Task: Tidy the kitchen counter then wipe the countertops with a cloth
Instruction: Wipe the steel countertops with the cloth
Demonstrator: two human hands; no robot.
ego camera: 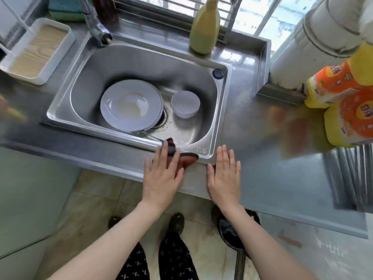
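A dark red and black cloth [186,159] lies on the front rim of the steel sink [203,152], partly under my left hand [162,174], which rests flat on it with fingers spread. My right hand [225,174] lies flat and open on the steel countertop [252,126] just right of the cloth, holding nothing. Inside the sink sit a stack of white plates [131,105] and stacked white bowls [185,104].
A yellow-green bottle [204,27] stands behind the sink near the window. Orange and yellow detergent bottles [347,102] stand at the right. A white tray with a wood-grain base [34,51] sits at the left beside the tap [96,27]. A ridged drainboard [349,174] lies far right.
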